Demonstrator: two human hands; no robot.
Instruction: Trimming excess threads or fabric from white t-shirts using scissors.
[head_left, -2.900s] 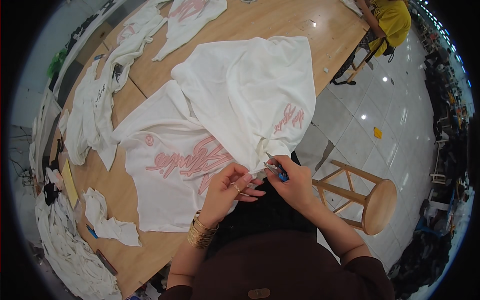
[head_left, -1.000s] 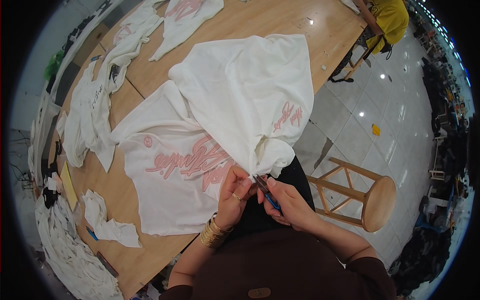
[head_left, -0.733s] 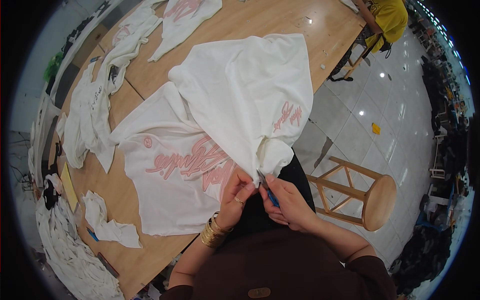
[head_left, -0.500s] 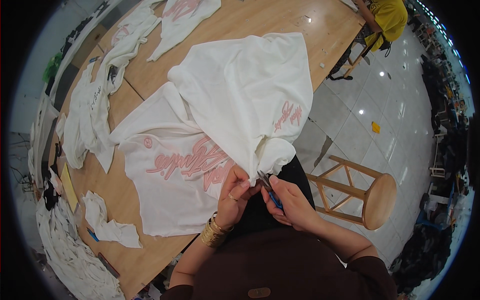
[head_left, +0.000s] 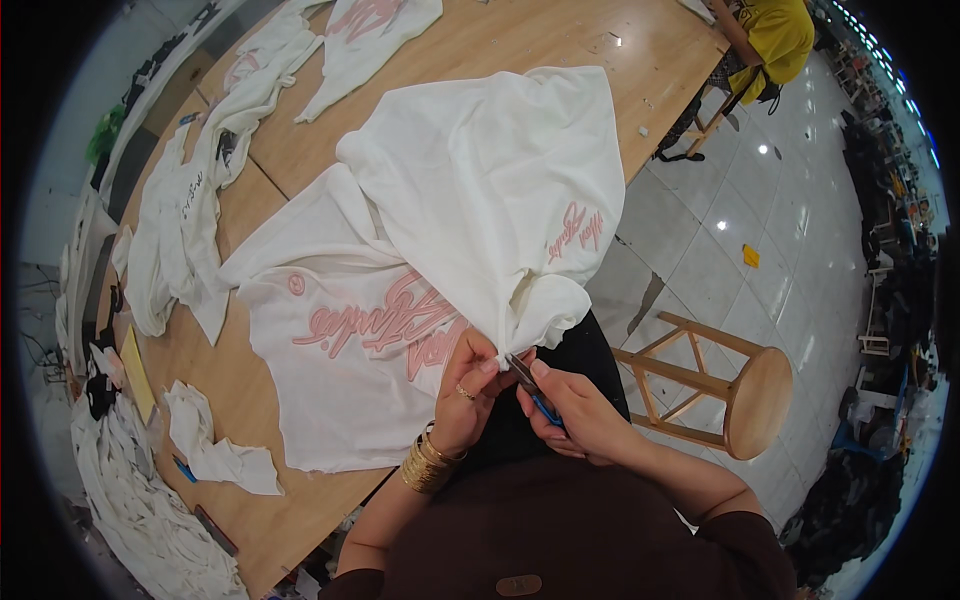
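White garment [head_left: 490, 180] | left fingers [head_left: 488, 367] pinch its edge | right fingers [head_left: 542, 370] hold blue-handled snips [head_left: 527, 380], partly hidden

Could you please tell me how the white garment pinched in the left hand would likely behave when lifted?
The white garment would probably flop, since it drapes in soft folds. It might crumple further, as it already bunches beside the left hand.
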